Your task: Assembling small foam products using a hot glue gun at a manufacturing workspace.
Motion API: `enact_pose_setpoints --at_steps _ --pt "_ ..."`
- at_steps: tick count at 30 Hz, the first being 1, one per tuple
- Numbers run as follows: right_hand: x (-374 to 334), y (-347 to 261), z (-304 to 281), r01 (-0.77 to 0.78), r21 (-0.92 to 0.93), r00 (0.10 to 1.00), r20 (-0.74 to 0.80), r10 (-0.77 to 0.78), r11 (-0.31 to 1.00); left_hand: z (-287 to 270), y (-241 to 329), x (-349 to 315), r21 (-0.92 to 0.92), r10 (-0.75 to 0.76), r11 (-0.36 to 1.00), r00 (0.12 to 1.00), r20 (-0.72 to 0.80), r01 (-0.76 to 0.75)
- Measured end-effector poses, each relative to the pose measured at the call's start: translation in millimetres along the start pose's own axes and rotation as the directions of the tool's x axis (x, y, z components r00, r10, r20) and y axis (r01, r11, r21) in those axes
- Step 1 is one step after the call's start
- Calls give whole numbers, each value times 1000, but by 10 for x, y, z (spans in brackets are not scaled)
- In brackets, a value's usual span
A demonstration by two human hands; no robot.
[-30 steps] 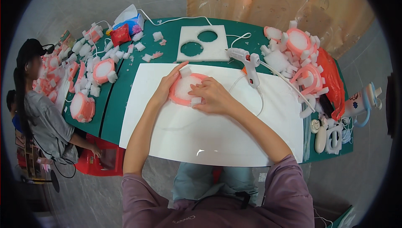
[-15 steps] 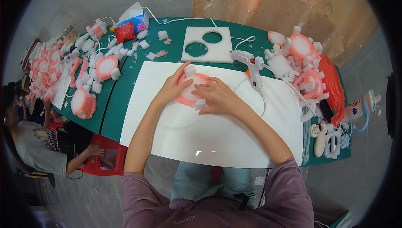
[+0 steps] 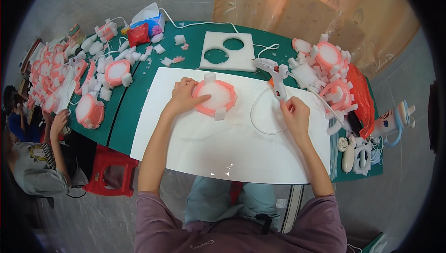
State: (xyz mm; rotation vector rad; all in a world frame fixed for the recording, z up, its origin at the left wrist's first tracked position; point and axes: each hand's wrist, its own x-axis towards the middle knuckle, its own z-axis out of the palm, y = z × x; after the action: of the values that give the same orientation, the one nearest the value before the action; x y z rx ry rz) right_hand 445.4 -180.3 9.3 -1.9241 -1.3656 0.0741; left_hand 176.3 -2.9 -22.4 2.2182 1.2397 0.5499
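Observation:
A round foam piece, white in the middle with a pink rim, lies on the white board. Small white foam blocks stick out at its far and near edges. My left hand holds its left side, thumb over the rim and fingers bent behind. A white hot glue gun rests at the board's far edge, its nozzle pointing left. Just below the gun's handle, my right hand is closed with its fingertips together. The gun's white cord runs in a loop up to this hand, but what the fingers grip is hidden.
A white foam sheet with two round holes lies beyond the board. Pink and white foam pieces pile up at the right and far left. A red bag lies at the right. Another person sits at left beside a red stool.
My right hand has left the foam piece and moved right to just below the glue gun's handle. The cord loop has shifted. My left hand stays on the foam piece.

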Motion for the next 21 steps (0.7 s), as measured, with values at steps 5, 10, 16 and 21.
enact_pose_setpoints --at_steps 5,10,16,21 --pt "225 297 217 164 72 953 -268 -140 984 -44 90 -5 -51 -40 998 997 66 43" --pt "451 290 370 -87 276 996 4 90 957 -146 135 -19 -614 70 782 965 253 104" --pt "442 444 434 -74 353 997 1 79 933 -164 126 -16 -761 130 648 981 143 25" --pt "358 346 358 -221 733 973 124 193 644 -101 96 24 -803 2 595 999 -46 -38"
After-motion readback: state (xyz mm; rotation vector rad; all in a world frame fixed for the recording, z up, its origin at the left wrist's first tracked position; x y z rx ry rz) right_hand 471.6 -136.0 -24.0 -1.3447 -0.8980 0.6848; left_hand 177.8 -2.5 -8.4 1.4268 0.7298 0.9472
